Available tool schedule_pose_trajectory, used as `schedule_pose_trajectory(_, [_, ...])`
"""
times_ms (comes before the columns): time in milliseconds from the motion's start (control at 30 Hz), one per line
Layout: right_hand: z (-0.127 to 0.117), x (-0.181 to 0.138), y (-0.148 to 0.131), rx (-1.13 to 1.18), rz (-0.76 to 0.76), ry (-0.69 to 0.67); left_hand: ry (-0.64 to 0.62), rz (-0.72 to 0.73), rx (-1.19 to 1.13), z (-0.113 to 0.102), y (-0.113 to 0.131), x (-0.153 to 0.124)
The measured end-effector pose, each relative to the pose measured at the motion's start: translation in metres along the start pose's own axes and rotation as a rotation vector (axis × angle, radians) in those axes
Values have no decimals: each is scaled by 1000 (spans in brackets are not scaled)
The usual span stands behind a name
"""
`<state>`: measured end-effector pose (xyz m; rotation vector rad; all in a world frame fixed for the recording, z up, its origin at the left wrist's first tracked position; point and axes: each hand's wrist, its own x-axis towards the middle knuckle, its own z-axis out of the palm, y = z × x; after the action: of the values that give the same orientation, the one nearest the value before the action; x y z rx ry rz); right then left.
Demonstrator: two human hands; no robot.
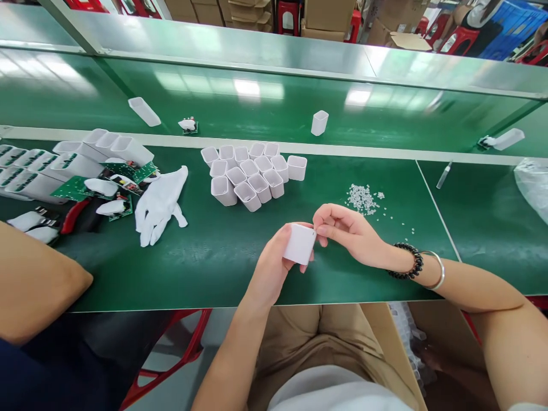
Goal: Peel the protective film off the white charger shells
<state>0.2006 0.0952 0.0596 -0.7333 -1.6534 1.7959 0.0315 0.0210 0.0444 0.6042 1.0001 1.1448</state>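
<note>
My left hand (276, 262) is closed around a white plastic housing (300, 244), its flat square end turned up toward me. At that end's upper right corner, by a small dark hole, my right hand (349, 234) pinches with thumb and forefinger. Whatever sits between those fingertips is too small or hidden to make out. Behind my right hand lies a loose pile of tiny clear pieces (362, 198), a few scattered to the right. Several open white housings (249, 171) stand grouped beyond my left hand.
Left are a white glove (160, 202), green circuit boards (77, 188), filled housings (34, 165) and red-handled pliers (75, 217). A co-worker's arm (38, 279) rests at the left edge. A ledge (274, 145) runs behind. A small tube (444, 175) and a plastic bag (535, 185) lie right.
</note>
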Motion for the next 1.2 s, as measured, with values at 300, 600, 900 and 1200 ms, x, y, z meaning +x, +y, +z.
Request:
schedule_pose_trajectory(300, [-7, -8, -6, -584, -436, -30, 22, 5, 73, 8, 9, -5])
schedule_pose_trajectory(600, [-10, -11, -18, -824, -590, -57, -71, -61, 84, 8, 16, -7])
schedule_pose_trajectory(900, [-16, -11, -26, -829, -590, -61, -209, -199, 2, 3, 15, 3])
schedule_pose_trajectory(1200, [-19, -7, -24, -895, -664, -83, -241, -253, -127, 4, 12, 7])
